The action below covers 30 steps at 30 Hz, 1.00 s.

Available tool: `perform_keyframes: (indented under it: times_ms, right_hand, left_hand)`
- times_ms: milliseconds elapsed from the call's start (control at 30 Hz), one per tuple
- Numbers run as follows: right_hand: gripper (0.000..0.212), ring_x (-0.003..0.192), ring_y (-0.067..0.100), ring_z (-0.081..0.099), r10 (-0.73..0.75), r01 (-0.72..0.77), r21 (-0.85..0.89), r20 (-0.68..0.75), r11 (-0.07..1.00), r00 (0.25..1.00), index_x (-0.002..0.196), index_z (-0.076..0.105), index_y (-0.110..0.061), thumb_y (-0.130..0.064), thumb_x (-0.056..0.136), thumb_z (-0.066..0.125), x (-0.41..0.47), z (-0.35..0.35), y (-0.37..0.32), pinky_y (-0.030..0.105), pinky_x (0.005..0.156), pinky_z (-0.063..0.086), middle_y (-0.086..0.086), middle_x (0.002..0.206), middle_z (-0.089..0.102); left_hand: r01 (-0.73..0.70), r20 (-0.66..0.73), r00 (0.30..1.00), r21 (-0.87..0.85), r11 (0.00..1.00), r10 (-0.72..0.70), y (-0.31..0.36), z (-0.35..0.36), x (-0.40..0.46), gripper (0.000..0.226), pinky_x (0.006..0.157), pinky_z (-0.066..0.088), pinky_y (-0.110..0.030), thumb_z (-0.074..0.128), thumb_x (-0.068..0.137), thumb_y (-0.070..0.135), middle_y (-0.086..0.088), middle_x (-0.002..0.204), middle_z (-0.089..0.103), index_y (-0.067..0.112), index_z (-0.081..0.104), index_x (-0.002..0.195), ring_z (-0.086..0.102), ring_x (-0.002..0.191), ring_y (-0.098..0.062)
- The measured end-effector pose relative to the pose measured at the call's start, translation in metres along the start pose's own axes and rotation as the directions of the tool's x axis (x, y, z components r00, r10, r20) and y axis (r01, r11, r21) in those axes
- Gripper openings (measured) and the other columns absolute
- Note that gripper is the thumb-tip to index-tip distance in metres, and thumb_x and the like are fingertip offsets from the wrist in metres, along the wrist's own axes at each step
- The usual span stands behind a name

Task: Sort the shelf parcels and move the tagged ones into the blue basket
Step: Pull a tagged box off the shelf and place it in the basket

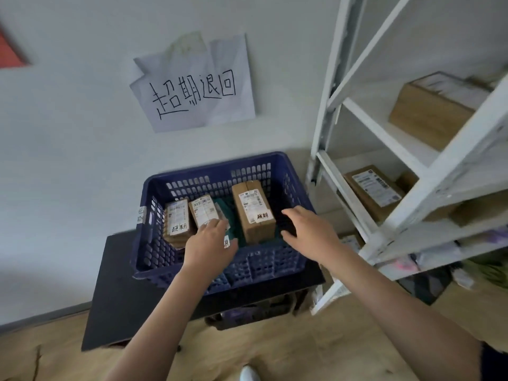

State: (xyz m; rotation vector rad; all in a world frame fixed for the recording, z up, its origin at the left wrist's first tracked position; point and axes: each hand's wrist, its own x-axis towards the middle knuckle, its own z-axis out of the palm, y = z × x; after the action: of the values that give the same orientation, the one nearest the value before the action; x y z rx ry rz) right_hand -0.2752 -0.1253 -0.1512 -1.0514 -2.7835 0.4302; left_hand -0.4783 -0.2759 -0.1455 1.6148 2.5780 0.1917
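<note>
The blue basket (286, 171) stands on a black stand against the wall. Inside it lie three tagged cardboard parcels: a left one (176, 220), a middle one (203, 209) and a taller right one (251, 210), each with a handwritten tag. A dark green packet (229, 213) lies between them. My left hand (210, 247) reaches into the basket, its fingers on the near end of the middle parcel. My right hand (310, 232) hovers over the basket's right rim, fingers relaxed and spread, holding nothing.
A white metal shelf (428, 171) stands to the right, holding cardboard parcels: one (428, 114) on an upper level and a labelled one (373, 191) lower down. A handwritten paper sign (192, 86) hangs on the wall. The black stand (115, 292) sits on a wooden floor.
</note>
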Motion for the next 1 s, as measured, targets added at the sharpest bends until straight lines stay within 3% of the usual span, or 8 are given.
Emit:
perform_keyframes:
  times_ms: [233, 367, 500, 567, 667, 833, 1000]
  right_hand:
    - [0.050, 0.117, 0.018, 0.057, 0.035, -0.037, -0.044, -0.047, 0.998, 0.998, 0.145, 0.043, -0.024, -0.043, 0.099, 0.051, -0.129, -0.055, 0.081, 0.033, 0.086, 0.051, -0.004, 0.135, 0.050]
    - [0.044, 0.110, 0.015, 0.057, 0.105, -0.109, -0.073, -0.045, 0.991, 0.993, 0.137, 0.049, -0.023, -0.043, 0.098, 0.051, -0.204, -0.077, 0.155, 0.029, 0.078, 0.049, -0.004, 0.128, 0.053]
    - [0.044, 0.116, 0.021, 0.055, 0.237, -0.238, -0.055, -0.036, 0.970, 0.971, 0.136, 0.051, -0.022, -0.043, 0.097, 0.050, -0.264, -0.100, 0.230, 0.038, 0.084, 0.050, -0.003, 0.127, 0.052]
    - [0.039, 0.110, 0.019, 0.058, 0.281, -0.283, -0.028, -0.043, 0.959, 0.959, 0.131, 0.052, -0.023, -0.042, 0.096, 0.053, -0.286, -0.107, 0.264, 0.036, 0.078, 0.051, -0.006, 0.123, 0.053]
    - [0.037, 0.097, 0.015, 0.061, 0.333, -0.334, -0.031, -0.031, 0.942, 0.942, 0.127, 0.052, -0.025, -0.045, 0.095, 0.053, -0.304, -0.112, 0.316, 0.034, 0.071, 0.051, -0.005, 0.113, 0.055]
    - [0.043, 0.114, 0.017, 0.058, 0.353, -0.353, -0.038, 0.000, 0.935, 0.936, 0.133, 0.052, -0.024, -0.045, 0.096, 0.051, -0.306, -0.129, 0.413, 0.035, 0.082, 0.052, -0.003, 0.127, 0.055]
    - [0.039, 0.109, 0.017, 0.059, 0.375, -0.378, -0.068, -0.051, 0.923, 0.926, 0.133, 0.051, -0.023, -0.041, 0.098, 0.051, -0.308, -0.180, 0.523, 0.028, 0.079, 0.045, -0.003, 0.122, 0.059]
  left_hand:
    - [-0.017, 0.006, 1.000, -0.001, 1.000, 0.017, 0.127, 0.007, -0.062, 0.059, 0.087, 0.053, -0.038, 0.044, 0.097, 0.054, 0.004, 0.146, 0.045, 0.024, 0.036, 0.148, 0.047, 0.130, -0.020]
    - [-0.104, 0.019, 0.994, -0.059, 0.993, 0.105, 0.222, 0.027, -0.091, 0.058, 0.092, 0.049, -0.038, 0.046, 0.096, 0.053, 0.006, 0.146, 0.045, 0.026, 0.038, 0.147, 0.045, 0.132, -0.019]
    - [-0.187, 0.027, 0.981, -0.089, 0.978, 0.190, 0.310, 0.048, -0.108, 0.045, 0.084, 0.052, -0.033, 0.046, 0.095, 0.053, 0.008, 0.133, 0.053, 0.029, 0.047, 0.133, 0.052, 0.119, -0.017]
    - [-0.203, 0.058, 0.976, -0.097, 0.974, 0.209, 0.348, 0.059, -0.110, 0.046, 0.084, 0.053, -0.033, 0.046, 0.094, 0.052, 0.011, 0.135, 0.051, 0.031, 0.045, 0.135, 0.051, 0.120, -0.016]
    - [-0.214, 0.110, 0.969, -0.077, 0.974, 0.221, 0.401, 0.076, -0.101, 0.048, 0.087, 0.051, -0.034, 0.044, 0.095, 0.050, 0.010, 0.140, 0.048, 0.029, 0.043, 0.138, 0.050, 0.123, -0.017]
    - [-0.217, 0.149, 0.963, -0.070, 0.974, 0.226, 0.495, 0.102, -0.054, 0.048, 0.092, 0.049, -0.036, 0.043, 0.096, 0.045, 0.008, 0.140, 0.047, 0.026, 0.043, 0.140, 0.049, 0.123, -0.017]
    - [-0.252, 0.095, 0.960, -0.123, 0.960, 0.264, 0.611, 0.128, 0.011, 0.048, 0.095, 0.047, -0.033, 0.046, 0.095, 0.048, 0.009, 0.139, 0.051, 0.030, 0.046, 0.139, 0.053, 0.123, -0.014]
